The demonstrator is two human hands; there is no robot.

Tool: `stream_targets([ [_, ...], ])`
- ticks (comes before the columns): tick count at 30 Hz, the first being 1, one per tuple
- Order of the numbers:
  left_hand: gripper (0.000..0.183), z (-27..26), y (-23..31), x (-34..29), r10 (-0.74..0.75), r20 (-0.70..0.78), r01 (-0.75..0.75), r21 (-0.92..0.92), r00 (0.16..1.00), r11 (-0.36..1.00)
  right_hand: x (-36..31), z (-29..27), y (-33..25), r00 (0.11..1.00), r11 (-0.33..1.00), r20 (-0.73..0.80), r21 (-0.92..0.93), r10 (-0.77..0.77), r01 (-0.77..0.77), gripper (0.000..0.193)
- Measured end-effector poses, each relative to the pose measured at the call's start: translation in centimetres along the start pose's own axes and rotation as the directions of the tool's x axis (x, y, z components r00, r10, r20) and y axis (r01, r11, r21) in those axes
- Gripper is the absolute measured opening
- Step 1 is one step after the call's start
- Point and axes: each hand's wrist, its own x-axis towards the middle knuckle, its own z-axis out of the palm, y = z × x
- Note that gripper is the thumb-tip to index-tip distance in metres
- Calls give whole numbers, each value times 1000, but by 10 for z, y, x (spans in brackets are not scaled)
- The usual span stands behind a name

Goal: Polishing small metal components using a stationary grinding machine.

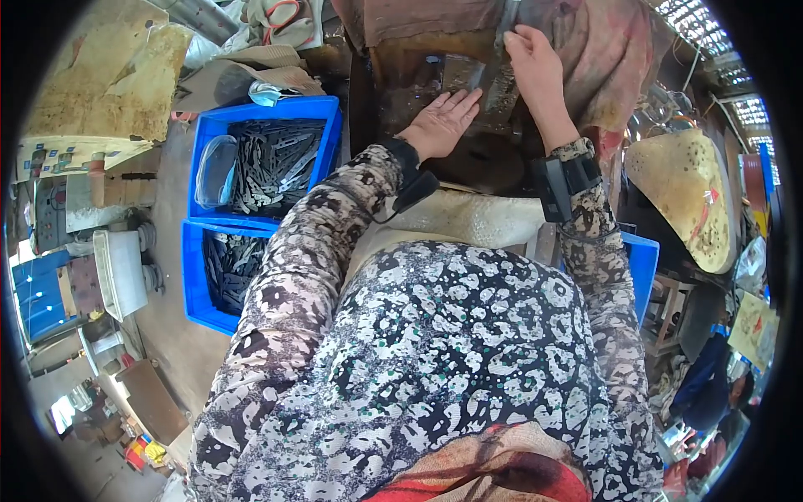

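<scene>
My left hand (443,124) is palm up over a dark, wet, brown-stained work area (401,84), its fingers stretched out and seemingly holding nothing. Close to its fingertips stands a narrow greyish strip (478,78); whether they touch it I cannot tell. Higher and to the right, my right hand (537,69) has its fingers curled together. A pale, glassy-looking upright piece (508,17) shows just beyond those fingers, and what they grip, if anything, is hard to make out. Below both hands lies a dark round shape (485,163) in the work area.
Two blue bins with dark flat metal pieces (280,159) stand at the left; the upper one (333,138) also holds a clear plastic tub (216,171). Stained cloth (615,63) hangs at the right of the work area. A blue container (642,268) is beside my right arm.
</scene>
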Motion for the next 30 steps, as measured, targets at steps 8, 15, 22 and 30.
stream_targets([
  [8,25,-29,-5,7,-57,153,97,-267,987,959,-58,19,49,930,965,367,-249,10,88,18],
  [15,21,-36,-6,-8,-92,252,150,-220,963,964,-87,40,35,837,737,472,-455,-276,499,13],
  [22,31,-65,-12,-21,-142,476,308,-291,868,906,-73,76,78,698,936,716,-228,-26,269,16],
  [30,31,-77,-6,-50,-178,468,392,-411,865,823,-46,91,94,435,887,803,-462,407,22,22],
])
